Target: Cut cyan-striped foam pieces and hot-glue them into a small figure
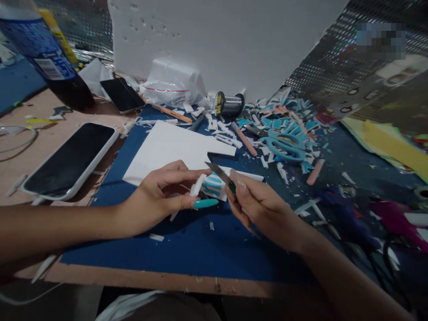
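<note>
Left fingers pinch a small striped piece, white and teal, held just above the middle of the blue mat. Right hand is curled closed round a craft knife, blade tip angled toward the left hand and right at the piece. Risky, I'd say: the edge points at those fingertips, and a slip off so small a piece could nick them. White sheet lies on the mat beyond the hands. Teal scissors and scraps crowd the mat's far right. Phone sits left of the mat on the wooden table, and a white foam board stands behind.
</note>
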The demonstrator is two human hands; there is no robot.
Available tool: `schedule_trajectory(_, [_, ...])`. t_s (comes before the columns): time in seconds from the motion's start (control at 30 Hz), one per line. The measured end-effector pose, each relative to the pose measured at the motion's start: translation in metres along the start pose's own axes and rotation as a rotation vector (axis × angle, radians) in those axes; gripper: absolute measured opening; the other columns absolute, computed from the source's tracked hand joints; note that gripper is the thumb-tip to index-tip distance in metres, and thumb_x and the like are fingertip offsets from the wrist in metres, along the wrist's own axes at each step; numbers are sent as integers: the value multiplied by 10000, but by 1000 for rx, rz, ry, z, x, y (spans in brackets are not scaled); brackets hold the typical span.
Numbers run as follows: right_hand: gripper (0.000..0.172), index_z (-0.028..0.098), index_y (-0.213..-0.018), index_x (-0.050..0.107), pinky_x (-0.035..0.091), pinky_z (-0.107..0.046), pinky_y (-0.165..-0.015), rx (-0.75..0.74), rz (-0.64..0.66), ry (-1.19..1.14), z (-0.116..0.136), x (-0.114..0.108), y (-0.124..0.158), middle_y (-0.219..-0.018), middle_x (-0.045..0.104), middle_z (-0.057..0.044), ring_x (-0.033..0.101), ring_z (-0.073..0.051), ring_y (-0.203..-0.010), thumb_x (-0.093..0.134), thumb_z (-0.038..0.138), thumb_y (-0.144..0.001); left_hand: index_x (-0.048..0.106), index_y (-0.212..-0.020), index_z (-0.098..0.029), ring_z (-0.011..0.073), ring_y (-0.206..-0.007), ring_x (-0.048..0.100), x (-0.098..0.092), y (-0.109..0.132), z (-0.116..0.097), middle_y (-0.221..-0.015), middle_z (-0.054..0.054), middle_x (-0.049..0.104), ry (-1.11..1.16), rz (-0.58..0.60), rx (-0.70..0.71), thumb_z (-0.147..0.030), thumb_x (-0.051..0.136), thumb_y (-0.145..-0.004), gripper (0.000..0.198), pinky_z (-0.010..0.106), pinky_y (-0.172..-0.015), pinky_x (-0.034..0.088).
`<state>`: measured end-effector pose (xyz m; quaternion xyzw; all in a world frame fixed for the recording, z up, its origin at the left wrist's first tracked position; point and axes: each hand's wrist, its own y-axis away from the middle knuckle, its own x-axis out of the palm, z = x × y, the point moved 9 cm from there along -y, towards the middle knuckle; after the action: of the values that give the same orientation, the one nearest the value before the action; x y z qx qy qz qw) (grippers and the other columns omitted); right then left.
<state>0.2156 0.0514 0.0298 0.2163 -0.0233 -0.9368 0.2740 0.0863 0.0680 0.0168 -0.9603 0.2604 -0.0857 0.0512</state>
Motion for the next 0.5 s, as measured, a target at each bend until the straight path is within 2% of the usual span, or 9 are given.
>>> schedule_trajectory(0.17, [406, 204, -715, 439, 256, -242, -425, 1, -13, 142, 1, -1, -2, -441, 392, 73, 321, -73, -392, 282, 463, -985, 685, -1083, -391, 86, -726, 520, -1, 2, 1, -785, -15, 497, -7, 0, 17, -141, 723, -760, 411, 151, -562, 451])
schedule_trajectory(0.37, [378, 207, -726, 441, 237, -247, -442, 11, -4, 165, -2, 1, -2, -449, 363, 73, 287, -79, -403, 290, 436, -986, 707, -1046, -372, 86, -721, 520, 0, 1, 2, -796, -10, 511, -16, -6, -14, -144, 727, -755, 370, 164, -570, 442])
schedule_trajectory(0.5, [387, 204, -750, 464, 236, -246, -445, 13, -6, 179, -4, 1, -3, -463, 363, 65, 295, -85, -420, 287, 460, -980, 699, -1040, -411, 86, -721, 520, 1, 1, -2, -781, -17, 513, -2, 2, 22, -135, 722, -759, 395, 166, -573, 439])
